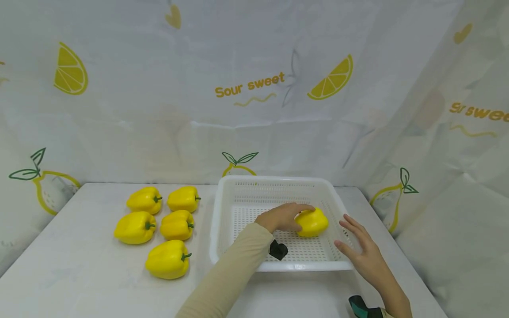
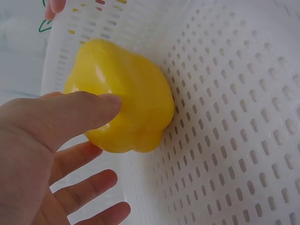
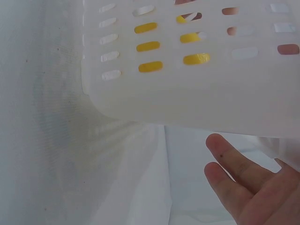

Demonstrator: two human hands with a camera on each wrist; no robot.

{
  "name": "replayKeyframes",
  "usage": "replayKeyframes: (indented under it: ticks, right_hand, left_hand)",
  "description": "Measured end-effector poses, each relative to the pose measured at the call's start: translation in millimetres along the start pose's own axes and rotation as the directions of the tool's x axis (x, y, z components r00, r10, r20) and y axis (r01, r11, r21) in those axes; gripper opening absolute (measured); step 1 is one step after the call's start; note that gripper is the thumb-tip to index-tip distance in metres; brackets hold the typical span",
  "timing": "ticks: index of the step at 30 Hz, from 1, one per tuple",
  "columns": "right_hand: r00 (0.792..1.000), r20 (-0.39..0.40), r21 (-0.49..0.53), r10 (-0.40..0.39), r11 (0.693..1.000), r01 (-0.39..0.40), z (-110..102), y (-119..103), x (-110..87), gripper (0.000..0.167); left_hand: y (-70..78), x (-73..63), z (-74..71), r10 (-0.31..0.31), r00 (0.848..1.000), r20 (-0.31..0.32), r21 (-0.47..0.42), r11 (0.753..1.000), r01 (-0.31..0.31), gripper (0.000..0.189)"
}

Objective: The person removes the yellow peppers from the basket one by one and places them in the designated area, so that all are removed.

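Inside the white plastic basket, my left hand grips a yellow bell pepper near the right end. In the left wrist view, the thumb lies across the near face of the bell pepper and the index finger reaches round its other side. The remaining fingers stay spread beside it. Just outside the basket's right wall is my right hand, its fingers extended at the rim and holding nothing. Through the slots of the basket wall, yellow shows in the right wrist view.
Several more yellow bell peppers lie on the white table to the left of the basket, their green stems pointing right. A white curtain with lemon prints hangs behind the table and along its right side.
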State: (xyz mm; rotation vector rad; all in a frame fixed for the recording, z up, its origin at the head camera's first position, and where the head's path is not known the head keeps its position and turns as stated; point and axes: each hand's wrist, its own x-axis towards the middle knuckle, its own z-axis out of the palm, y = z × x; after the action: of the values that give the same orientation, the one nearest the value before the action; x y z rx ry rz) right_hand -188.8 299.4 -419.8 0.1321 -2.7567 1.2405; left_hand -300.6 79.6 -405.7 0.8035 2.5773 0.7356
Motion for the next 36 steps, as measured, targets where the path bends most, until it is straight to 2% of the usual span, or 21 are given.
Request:
replayKeyframes:
  ticks: [8,14,23,29,36]
  right_hand:
    - [1.0,0.0,-0.009,-0.006,1.0,0.006,0.4,1.4,0.7,0.062]
    - [1.0,-0.006,-0.009,-0.011,1.0,0.011,0.5,0.9,0.8,0.061]
    - [1.0,0.008,-0.006,0.003,1.0,-0.003,0.0,0.8,0.4,0.062]
    - [1.0,0.003,-0.005,0.004,1.0,-0.004,0.2,-0.6,0.9,0.061]
    - [1.0,0.012,-0.015,0.025,1.0,-0.025,0.0,-0.6,1.7,0.062]
  left_hand:
    - [-0.1,2.8,-0.2,0.047,0.999,0.013,-0.032,0.998,-0.047,0.056]
    - [0.4,1.9,-0.1,0.032,0.999,0.029,-0.044,0.999,-0.03,0.059]
    - [3.3,-5.7,-2.7,-0.014,0.994,0.112,-0.081,0.996,0.023,0.066]
    - [4.6,-4.1,-1.4,-0.039,0.988,0.147,-0.085,0.995,0.052,0.066]
    - [4.5,-4.0,-2.4,-0.008,0.986,0.166,-0.127,0.991,0.03,0.065]
